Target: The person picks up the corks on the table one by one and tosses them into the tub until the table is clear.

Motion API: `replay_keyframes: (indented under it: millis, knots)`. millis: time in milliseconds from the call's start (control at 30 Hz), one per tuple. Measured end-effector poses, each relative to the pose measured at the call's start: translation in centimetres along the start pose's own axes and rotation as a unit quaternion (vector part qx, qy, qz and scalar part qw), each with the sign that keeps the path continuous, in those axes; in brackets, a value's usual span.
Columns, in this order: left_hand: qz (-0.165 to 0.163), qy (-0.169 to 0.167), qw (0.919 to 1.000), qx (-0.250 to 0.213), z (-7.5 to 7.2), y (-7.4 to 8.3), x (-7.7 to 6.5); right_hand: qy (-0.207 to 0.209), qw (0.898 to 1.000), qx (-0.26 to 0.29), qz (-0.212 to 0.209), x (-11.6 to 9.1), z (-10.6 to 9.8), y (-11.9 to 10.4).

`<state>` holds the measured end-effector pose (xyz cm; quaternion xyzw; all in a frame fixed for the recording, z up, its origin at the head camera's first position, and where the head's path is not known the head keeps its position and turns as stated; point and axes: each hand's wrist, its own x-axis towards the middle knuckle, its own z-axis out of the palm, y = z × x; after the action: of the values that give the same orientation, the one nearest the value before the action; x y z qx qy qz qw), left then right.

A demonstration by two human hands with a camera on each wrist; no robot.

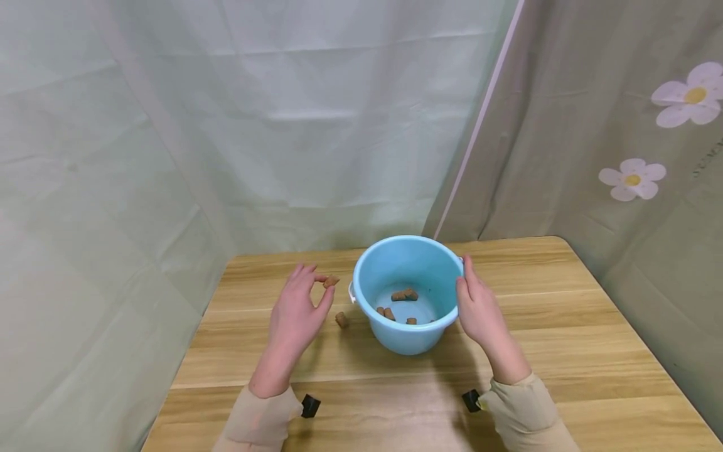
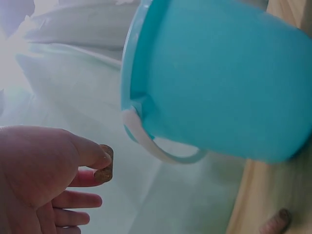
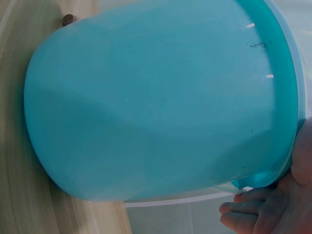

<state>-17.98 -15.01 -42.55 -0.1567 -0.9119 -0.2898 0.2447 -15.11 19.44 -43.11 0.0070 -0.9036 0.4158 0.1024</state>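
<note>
A light blue bucket [image 1: 408, 342] stands upright on the table, with several short brown corks [image 1: 411, 294] on its bottom. My left hand [image 1: 296, 311] is left of the bucket, pinching a cork [image 1: 331, 282] between thumb and index finger at about rim height. In the left wrist view that cork [image 2: 104, 164] is apart from the bucket, the other fingers extended below it. My right hand [image 1: 480, 306] holds the bucket's rim at the right side. The right wrist view shows its fingers [image 3: 243, 214] bent under the rim. Another cork [image 1: 341, 319] lies on the table between left hand and bucket.
The bucket's white handle [image 2: 148, 144] hangs down on its left side. Under everything is a wood-grain table [image 1: 565, 339]. Pale fabric [image 1: 339, 125] hangs behind and at the left, and a flower-printed curtain [image 1: 565, 125] at the right.
</note>
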Motion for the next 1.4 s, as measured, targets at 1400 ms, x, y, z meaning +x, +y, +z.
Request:
replay_keyframes:
  millis: [1400]
  knots:
    - [0.064,-0.002,0.9966,-0.052,2.1,5.1,1.0,-0.011,0.997,-0.066,-0.029,0.3,-0.5,-0.1]
